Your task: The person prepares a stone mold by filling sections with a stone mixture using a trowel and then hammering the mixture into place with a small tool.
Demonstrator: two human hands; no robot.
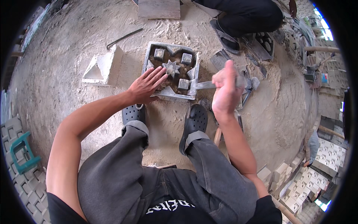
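A square grey mould [198,61] lies on the ground before my feet, with a star-shaped block [171,68] and several square blocks [186,58] standing in it. Brown, sandy material fills the gaps between them. My left hand [147,83] rests flat, fingers stretched, over the mould's near left side. Above the right of the mould, my right hand [226,91] is closed with the thumb up around a grey hammer-like tool [206,85]. The tool's end meets the mould's right edge; motion blurs it, so its exact kind is unclear.
A pale hollow block [106,66] stands left of the mould, near a thin metal bar [125,38]. A wooden board [159,9] lies beyond. Another person's leg [246,18] is at the top right, near loose tools. Patterned blocks [330,155] are stacked far right; a teal stool [23,153] stands left.
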